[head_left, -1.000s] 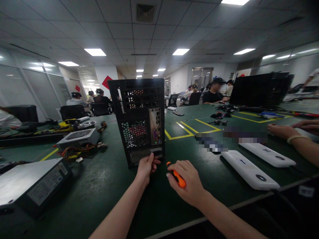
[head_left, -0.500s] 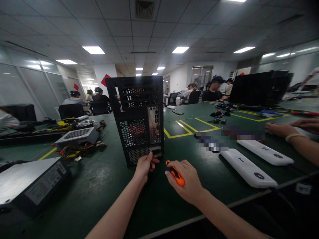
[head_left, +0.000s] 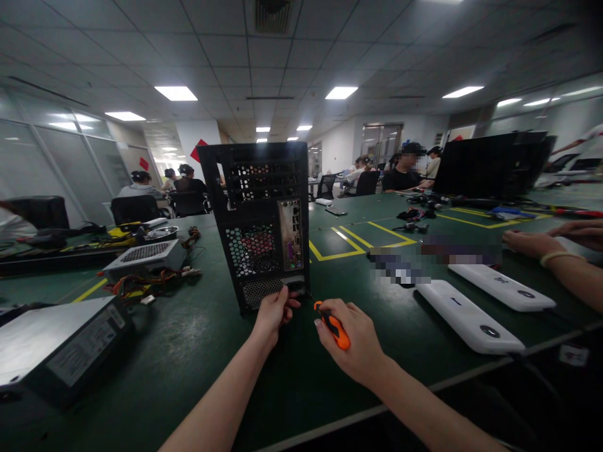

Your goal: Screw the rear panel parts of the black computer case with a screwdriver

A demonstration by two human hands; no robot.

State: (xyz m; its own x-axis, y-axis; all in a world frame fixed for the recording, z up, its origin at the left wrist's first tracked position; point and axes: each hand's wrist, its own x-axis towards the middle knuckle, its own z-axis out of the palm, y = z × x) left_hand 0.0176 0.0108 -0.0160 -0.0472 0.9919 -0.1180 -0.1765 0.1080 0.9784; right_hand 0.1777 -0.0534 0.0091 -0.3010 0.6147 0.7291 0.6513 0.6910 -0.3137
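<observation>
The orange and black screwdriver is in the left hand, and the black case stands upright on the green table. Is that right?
Not quite: it's the wrong hand. The head view shows the screwdriver in the right hand. The rest is right: the black case stands upright on the green table.

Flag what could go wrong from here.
The screwdriver in the right hand could slip: its thin shaft points toward the lower right corner of the case, close to the left hand.

The case might shift or tip if pushed: it stands upright, with the left hand only near its base.
</observation>
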